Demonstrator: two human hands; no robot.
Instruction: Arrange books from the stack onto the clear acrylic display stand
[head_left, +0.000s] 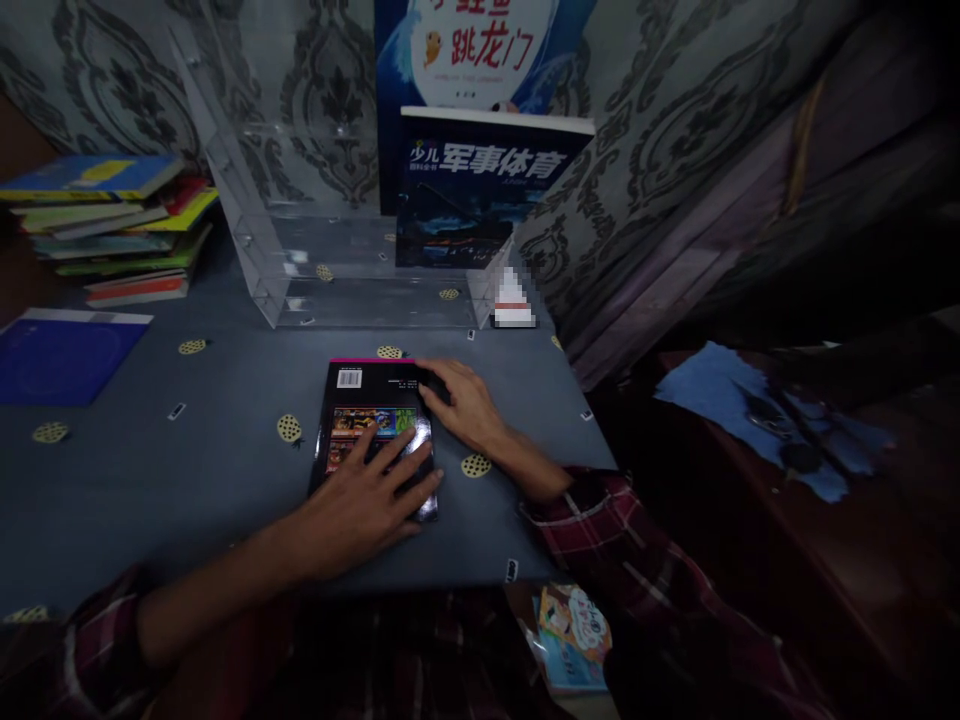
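A black book with a barcode, small colour pictures and a pink top edge lies back cover up on the table. My left hand rests flat on its lower half with fingers spread, covering part of the pictures. At the book's upper right corner is my right hand, its thumb and forefinger apart and touching the corner and side edge; its other fingers are mostly hidden. Beyond the book stands a clear acrylic rack. In it a dark blue book leans in front of a taller blue book.
A stack of books stands at the back left, with a blue book lying before it. A white object, partly pixelated, is beside the rack. Below the table's front edge lies a colourful book. Light blue cloth lies at right.
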